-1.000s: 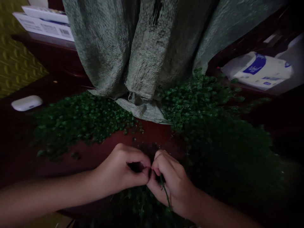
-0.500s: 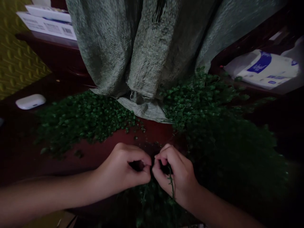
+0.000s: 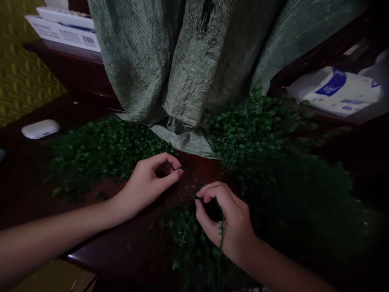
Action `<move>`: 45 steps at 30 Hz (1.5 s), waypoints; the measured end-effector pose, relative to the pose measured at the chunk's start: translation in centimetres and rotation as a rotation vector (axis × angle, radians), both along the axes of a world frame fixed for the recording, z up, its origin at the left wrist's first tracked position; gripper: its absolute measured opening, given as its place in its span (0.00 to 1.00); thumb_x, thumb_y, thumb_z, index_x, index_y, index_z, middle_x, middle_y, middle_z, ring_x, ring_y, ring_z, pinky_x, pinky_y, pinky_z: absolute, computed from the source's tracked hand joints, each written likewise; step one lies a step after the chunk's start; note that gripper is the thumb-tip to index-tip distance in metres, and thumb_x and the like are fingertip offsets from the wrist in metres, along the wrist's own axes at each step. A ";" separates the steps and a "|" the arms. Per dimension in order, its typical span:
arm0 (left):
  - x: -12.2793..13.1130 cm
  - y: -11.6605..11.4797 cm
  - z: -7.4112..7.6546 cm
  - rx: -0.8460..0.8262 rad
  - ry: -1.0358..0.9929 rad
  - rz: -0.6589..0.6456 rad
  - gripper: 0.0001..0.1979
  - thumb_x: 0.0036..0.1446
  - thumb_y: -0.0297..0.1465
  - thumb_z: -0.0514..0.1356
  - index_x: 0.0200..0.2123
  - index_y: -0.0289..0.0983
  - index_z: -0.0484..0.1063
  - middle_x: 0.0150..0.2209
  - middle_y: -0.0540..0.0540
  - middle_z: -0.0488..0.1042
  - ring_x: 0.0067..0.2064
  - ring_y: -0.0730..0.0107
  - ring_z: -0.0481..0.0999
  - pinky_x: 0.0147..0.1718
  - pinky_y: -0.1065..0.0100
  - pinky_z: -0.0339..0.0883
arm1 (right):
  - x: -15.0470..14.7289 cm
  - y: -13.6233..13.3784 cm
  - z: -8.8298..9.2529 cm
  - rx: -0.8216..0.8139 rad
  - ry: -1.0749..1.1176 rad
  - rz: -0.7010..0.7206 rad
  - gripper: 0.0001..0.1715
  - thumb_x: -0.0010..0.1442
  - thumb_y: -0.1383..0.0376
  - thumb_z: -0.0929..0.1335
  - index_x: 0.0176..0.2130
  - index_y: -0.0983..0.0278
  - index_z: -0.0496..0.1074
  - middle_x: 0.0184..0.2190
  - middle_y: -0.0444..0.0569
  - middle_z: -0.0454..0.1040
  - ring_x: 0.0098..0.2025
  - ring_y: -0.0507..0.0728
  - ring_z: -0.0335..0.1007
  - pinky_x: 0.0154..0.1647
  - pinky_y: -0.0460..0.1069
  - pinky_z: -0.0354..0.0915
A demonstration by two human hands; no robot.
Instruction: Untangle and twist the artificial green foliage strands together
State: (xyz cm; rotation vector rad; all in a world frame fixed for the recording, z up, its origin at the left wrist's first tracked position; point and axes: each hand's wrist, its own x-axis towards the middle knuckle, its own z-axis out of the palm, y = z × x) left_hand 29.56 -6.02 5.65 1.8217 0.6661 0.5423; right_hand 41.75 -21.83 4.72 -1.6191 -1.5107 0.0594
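My left hand (image 3: 153,178) is over the dark red tabletop (image 3: 146,235), thumb and forefinger pinched on a small green sprig that barely shows at the tips. To its left lies a heap of short green sprigs (image 3: 100,152). My right hand (image 3: 227,215) pinches a thin green plant stem (image 3: 222,231), which runs across the palm side; its leafy tip pokes out by the fingertips. Below the right hand, a loose bunch of green stems (image 3: 194,251) lies near the table's front. A larger pile of green plants (image 3: 291,178) fills the right side, partly lost in shadow.
A grey-green woven sack (image 3: 188,93) stands at the back between the piles. At left are a white earbud case (image 3: 40,129) and a white box (image 3: 63,34) on a raised ledge. A tissue pack (image 3: 343,89) sits at the back right.
My left hand has moved away from the right one, up and left toward the heap of short sprigs. The right hand stays almost in place with its stem.
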 end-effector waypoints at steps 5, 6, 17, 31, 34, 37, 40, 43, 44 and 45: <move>0.0 0.3 -0.5 0.145 -0.029 0.033 0.08 0.56 0.33 0.62 0.38 0.36 0.71 0.36 0.48 0.72 0.37 0.69 0.72 0.37 0.68 0.67 | 0.0 0.0 0.2 0.008 0.049 -0.003 0.13 0.56 0.78 0.65 0.35 0.62 0.60 0.33 0.44 0.69 0.35 0.51 0.68 0.37 0.48 0.65; 0.1 0.4 -0.6 0.190 -0.035 0.048 0.09 0.55 0.32 0.62 0.40 0.36 0.71 0.38 0.48 0.71 0.39 0.68 0.72 0.40 0.66 0.67 | 0.0 0.0 0.2 0.005 0.059 -0.004 0.13 0.56 0.78 0.65 0.36 0.62 0.61 0.33 0.45 0.70 0.35 0.51 0.68 0.38 0.48 0.65; -0.7 -1.2 0.8 0.371 -0.107 -0.370 0.11 0.54 0.23 0.58 0.42 0.36 0.70 0.38 0.47 0.73 0.40 0.68 0.73 0.40 0.68 0.66 | -0.2 0.1 0.7 0.010 0.107 -0.084 0.18 0.56 0.76 0.65 0.45 0.61 0.64 0.37 0.45 0.69 0.36 0.50 0.69 0.39 0.45 0.66; -1.0 -1.0 0.2 0.328 -0.004 -0.322 0.16 0.63 0.27 0.53 0.54 0.40 0.57 0.40 0.48 0.71 0.36 0.73 0.73 0.33 0.71 0.68 | 0.3 0.1 0.5 0.028 0.295 -0.088 0.27 0.49 0.79 0.63 0.47 0.60 0.62 0.46 0.49 0.65 0.39 0.53 0.69 0.42 0.51 0.68; -1.0 -1.1 0.3 0.332 -0.024 -0.275 0.17 0.60 0.27 0.54 0.52 0.39 0.57 0.36 0.50 0.70 0.33 0.74 0.71 0.30 0.72 0.67 | 0.4 0.3 0.5 0.018 0.267 -0.128 0.25 0.49 0.79 0.63 0.45 0.60 0.63 0.46 0.49 0.65 0.39 0.53 0.69 0.40 0.50 0.68; -1.1 -1.1 0.7 0.369 0.000 -0.263 0.13 0.58 0.26 0.52 0.47 0.38 0.62 0.31 0.52 0.67 0.30 0.74 0.69 0.27 0.72 0.63 | 0.3 0.4 0.6 0.024 0.215 -0.152 0.23 0.49 0.79 0.63 0.44 0.61 0.64 0.46 0.49 0.66 0.38 0.52 0.69 0.38 0.49 0.67; -1.2 -1.2 1.1 0.396 0.031 -0.308 0.10 0.57 0.26 0.50 0.42 0.38 0.64 0.27 0.53 0.66 0.27 0.73 0.66 0.27 0.70 0.60 | 0.2 0.3 0.5 -0.038 0.102 -0.107 0.19 0.51 0.78 0.64 0.42 0.61 0.65 0.43 0.49 0.69 0.41 0.55 0.68 0.41 0.50 0.66; -1.3 -1.2 1.1 0.381 0.041 -0.319 0.11 0.56 0.26 0.49 0.43 0.37 0.63 0.25 0.54 0.65 0.26 0.72 0.65 0.27 0.70 0.58 | 0.2 0.2 0.4 -0.122 -0.023 -0.070 0.15 0.53 0.76 0.65 0.40 0.62 0.66 0.38 0.48 0.71 0.42 0.58 0.68 0.43 0.53 0.64; -1.4 -1.3 1.0 0.373 0.046 -0.308 0.12 0.57 0.26 0.49 0.44 0.37 0.62 0.25 0.55 0.65 0.26 0.72 0.65 0.26 0.70 0.58 | 0.2 0.2 0.4 -0.141 -0.049 -0.072 0.13 0.54 0.75 0.65 0.39 0.62 0.67 0.36 0.47 0.72 0.40 0.58 0.67 0.42 0.53 0.63; -1.4 -1.3 0.9 0.367 0.050 -0.292 0.13 0.57 0.26 0.49 0.47 0.38 0.61 0.25 0.55 0.65 0.26 0.72 0.66 0.26 0.70 0.58 | 0.2 0.2 0.3 -0.155 -0.067 -0.075 0.13 0.54 0.75 0.65 0.39 0.62 0.67 0.34 0.46 0.72 0.38 0.57 0.67 0.40 0.53 0.63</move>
